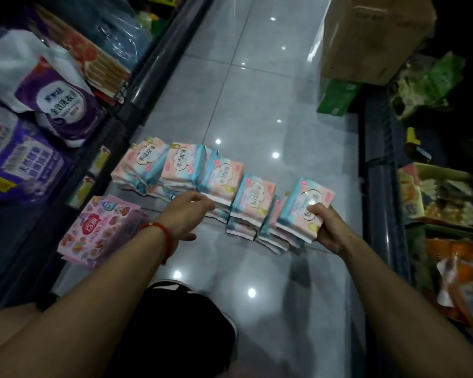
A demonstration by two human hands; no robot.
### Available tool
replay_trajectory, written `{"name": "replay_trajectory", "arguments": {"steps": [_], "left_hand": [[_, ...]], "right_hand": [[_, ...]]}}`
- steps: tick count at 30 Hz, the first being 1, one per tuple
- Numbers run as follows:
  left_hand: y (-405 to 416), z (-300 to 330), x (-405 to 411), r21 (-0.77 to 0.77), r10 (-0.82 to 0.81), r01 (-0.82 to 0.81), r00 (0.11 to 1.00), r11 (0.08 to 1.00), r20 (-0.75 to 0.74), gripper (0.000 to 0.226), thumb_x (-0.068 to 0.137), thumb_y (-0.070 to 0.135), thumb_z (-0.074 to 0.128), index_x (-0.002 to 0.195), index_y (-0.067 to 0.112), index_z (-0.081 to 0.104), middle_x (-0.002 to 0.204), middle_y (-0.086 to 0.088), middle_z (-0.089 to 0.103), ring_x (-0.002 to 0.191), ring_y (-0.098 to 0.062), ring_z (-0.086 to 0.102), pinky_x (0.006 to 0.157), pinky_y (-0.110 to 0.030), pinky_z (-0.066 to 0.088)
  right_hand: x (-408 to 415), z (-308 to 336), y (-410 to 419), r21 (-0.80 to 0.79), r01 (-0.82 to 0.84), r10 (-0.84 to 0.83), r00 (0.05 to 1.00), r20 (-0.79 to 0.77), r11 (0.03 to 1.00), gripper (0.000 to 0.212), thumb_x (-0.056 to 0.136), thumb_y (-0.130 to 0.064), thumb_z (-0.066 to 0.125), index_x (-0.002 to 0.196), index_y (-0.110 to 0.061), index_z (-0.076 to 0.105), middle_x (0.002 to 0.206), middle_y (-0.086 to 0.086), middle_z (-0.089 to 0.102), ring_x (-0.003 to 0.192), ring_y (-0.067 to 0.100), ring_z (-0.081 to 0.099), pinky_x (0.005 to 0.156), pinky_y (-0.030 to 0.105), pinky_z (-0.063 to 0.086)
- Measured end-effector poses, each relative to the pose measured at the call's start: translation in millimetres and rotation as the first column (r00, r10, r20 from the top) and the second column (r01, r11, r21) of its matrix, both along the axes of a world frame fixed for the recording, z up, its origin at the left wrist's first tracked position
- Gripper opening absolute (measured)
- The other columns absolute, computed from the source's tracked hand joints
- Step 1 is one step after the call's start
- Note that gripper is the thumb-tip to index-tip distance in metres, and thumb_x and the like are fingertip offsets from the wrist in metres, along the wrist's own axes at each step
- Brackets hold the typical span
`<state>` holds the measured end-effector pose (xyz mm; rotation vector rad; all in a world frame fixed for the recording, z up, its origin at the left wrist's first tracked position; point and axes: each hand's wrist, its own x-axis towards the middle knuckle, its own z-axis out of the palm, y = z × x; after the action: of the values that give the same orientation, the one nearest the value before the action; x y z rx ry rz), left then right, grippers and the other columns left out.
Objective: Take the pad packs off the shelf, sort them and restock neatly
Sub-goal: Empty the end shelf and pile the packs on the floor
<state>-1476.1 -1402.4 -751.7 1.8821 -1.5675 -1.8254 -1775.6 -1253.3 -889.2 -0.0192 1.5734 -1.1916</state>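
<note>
Setting: shop aisle, glossy grey tiled floor with ceiling lights bouncing off it, dark shelving down both sides. Only one view here, the head cam looking down.

Landmark: the row of pad packs stacked in little piles on the floor, running from the left shelf toward the right one. Everything below is placed off that row.

Where the packs are: off the shelf already, sitting in five or so piles. Pink and blue wrappers, looks like two or three variants, so I'd say sorting is well underway and restocking hasn't started.

Right hand: at the row's right end, thumb on top and fingers curled under the end pile, gripping a few packs at once.

Left hand: at the near edge of the row's middle, fingers bent down onto a pile there. Can't tell if it's actually pinching a pack or just touching it. Red string bracelet on that wrist.

Other stuff: pink printed pack left of the row by the shelf foot, purple detergent bags on the shelf above the row's left end, cardboard box well beyond it.

Handling guess: light, squishy, slick plastic film, so piles will slide apart. Squeeze a pile from top and bottom or by the short ends, not by the loose wrapper edge.
</note>
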Motion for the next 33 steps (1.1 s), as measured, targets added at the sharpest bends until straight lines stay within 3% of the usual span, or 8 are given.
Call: {"name": "replay_trajectory", "arguments": {"steps": [3,7,10,15,23,26,30,33], "left_hand": [[-1,-2,-1,-0.017,0.007,-0.008,1.000,1.000,-0.014,0.024,0.094,0.025,0.064,0.117,0.018,0.065,0.119,-0.005,0.060,0.101,-0.018,0.054,0.081,-0.038,0.054],[-1,-2,-1,-0.027,0.019,-0.020,0.999,0.999,-0.039,0.023,0.094,0.023,0.062,0.117,0.018,0.064,0.119,-0.004,0.060,0.096,-0.014,0.054,0.082,-0.038,0.054],[-1,-1,1,-0.030,0.025,-0.026,0.999,0.999,-0.046,0.023,0.094,0.022,0.063,0.116,0.018,0.064,0.118,-0.005,0.060,0.093,-0.013,0.053,0.082,-0.038,0.053],[0,7,5,-0.029,0.050,-0.052,0.997,0.998,-0.059,0.024,0.096,0.022,0.063,0.119,0.018,0.064,0.119,-0.006,0.060,0.106,-0.021,0.055,0.082,-0.039,0.053],[5,19,24,-0.061,0.115,-0.122,0.988,0.991,-0.105,0.018,0.095,0.022,0.061,0.112,0.021,0.067,0.114,-0.006,0.063,0.096,-0.017,0.056,0.073,-0.034,0.054],[9,24,31,-0.071,0.142,-0.151,0.983,0.986,-0.114,0.015,0.095,0.023,0.061,0.108,0.022,0.067,0.113,-0.005,0.063,0.099,-0.019,0.056,0.072,-0.034,0.054],[14,27,38,-0.079,0.146,-0.156,0.982,0.985,-0.119,0.018,0.094,0.022,0.061,0.111,0.020,0.067,0.111,-0.005,0.062,0.100,-0.021,0.056,0.075,-0.035,0.055],[15,28,43,-0.076,0.157,-0.167,0.980,0.983,-0.120,0.019,0.095,0.022,0.062,0.113,0.019,0.066,0.112,-0.006,0.062,0.102,-0.021,0.055,0.077,-0.036,0.055]], "right_hand": [[11,-20,-17,-0.023,0.023,-0.022,0.999,0.033,0.999,0.087,0.071,-0.015,0.075,0.149,-0.018,0.037,0.136,0.018,0.063,0.119,0.041,0.066,0.102,0.063,0.050],[27,-10,-31,-0.018,0.021,-0.023,0.995,-0.099,1.000,0.077,0.080,-0.013,0.065,0.148,-0.025,0.032,0.133,0.015,0.060,0.110,0.038,0.070,0.093,0.060,0.057],[28,-14,-26,-0.021,0.070,-0.071,0.996,-0.054,0.997,0.063,0.087,-0.013,0.062,0.143,-0.024,0.037,0.128,0.016,0.064,0.109,0.039,0.071,0.092,0.061,0.056],[23,-19,-22,0.001,0.044,-0.044,0.996,-0.078,0.999,0.070,0.074,-0.035,0.070,0.139,-0.024,0.048,0.126,0.015,0.070,0.108,0.038,0.072,0.090,0.060,0.056],[24,-9,-16,0.045,0.067,-0.059,0.985,-0.160,0.997,0.067,0.074,-0.048,0.070,0.135,-0.026,0.054,0.115,0.006,0.076,0.096,0.027,0.074,0.063,0.034,0.057],[27,-7,-18,0.091,0.020,0.006,0.962,-0.274,0.996,0.051,0.085,-0.047,0.070,0.130,-0.027,0.059,0.113,0.004,0.076,0.096,0.024,0.074,0.070,0.036,0.059],[30,-12,-24,0.179,0.010,0.086,0.852,-0.517,0.984,0.058,0.076,-0.051,0.081,0.125,-0.028,0.060,0.119,0.001,0.069,0.102,0.024,0.070,0.088,0.047,0.061],[36,-4,-29,0.130,0.030,0.048,0.829,-0.557,0.991,0.042,0.085,-0.030,0.080,0.123,-0.023,0.062,0.117,0.002,0.071,0.099,0.026,0.071,0.082,0.044,0.061]]}}
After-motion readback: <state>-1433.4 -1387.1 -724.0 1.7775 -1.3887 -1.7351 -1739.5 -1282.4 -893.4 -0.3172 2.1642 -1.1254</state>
